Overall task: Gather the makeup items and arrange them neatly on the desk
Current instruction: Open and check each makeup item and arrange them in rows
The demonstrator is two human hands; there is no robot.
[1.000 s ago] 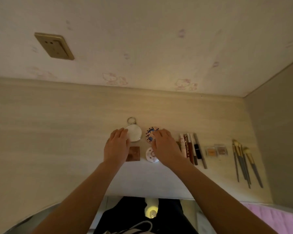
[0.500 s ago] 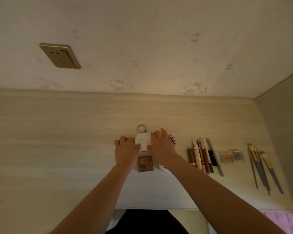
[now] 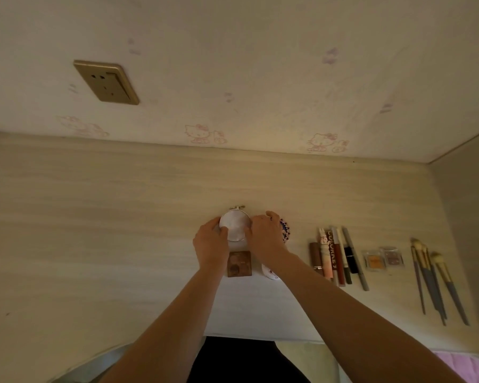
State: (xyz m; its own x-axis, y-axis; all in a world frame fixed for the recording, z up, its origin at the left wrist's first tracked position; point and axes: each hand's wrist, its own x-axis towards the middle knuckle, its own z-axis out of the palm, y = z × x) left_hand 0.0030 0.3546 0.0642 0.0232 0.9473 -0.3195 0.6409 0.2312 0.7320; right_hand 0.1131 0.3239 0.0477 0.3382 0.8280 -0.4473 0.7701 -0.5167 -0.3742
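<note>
My left hand [image 3: 210, 246] and right hand [image 3: 267, 240] clasp the round compact [image 3: 235, 227] from both sides on the desk [image 3: 94, 230], beyond the brown palette [image 3: 239, 264]. I judge my right knuckles could knock the patterned compact [image 3: 285, 230] askew.

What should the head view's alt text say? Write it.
The left hand and right hand grip a round white compact on a pale desk. A brown square palette lies nearer; rightward sit tubes and pencils in a row, two eyeshadow pans and brushes.
</note>
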